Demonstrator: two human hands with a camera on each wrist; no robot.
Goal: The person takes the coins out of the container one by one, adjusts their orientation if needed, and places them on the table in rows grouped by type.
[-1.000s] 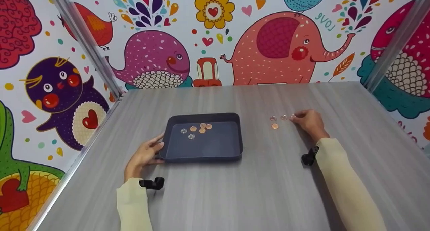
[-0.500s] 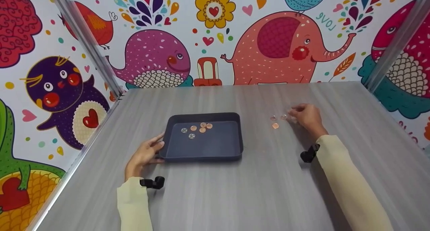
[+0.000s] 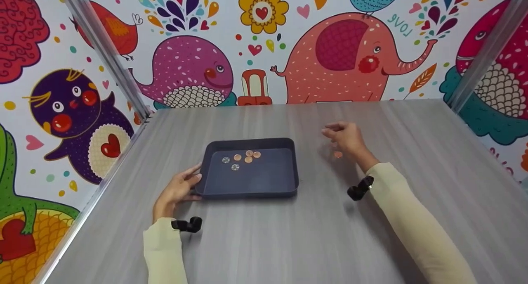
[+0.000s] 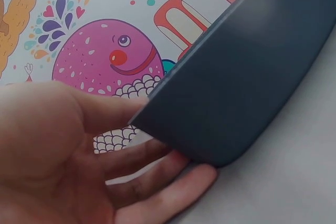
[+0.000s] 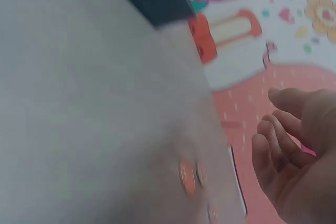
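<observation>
Six coins in the tray, its side gripped by my left hand; my right hand, whether grasping anything I cannot tell, hovers above the bench, where three loose coins seemingly remain to gather.

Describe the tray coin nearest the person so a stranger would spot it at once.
On the grey table, find the dark tray held by the person's left hand. A loose group of coins lies inside. The silvery coin sits nearest the person, unlike the copper-coloured ones and the other silvery one, farther left.
</observation>
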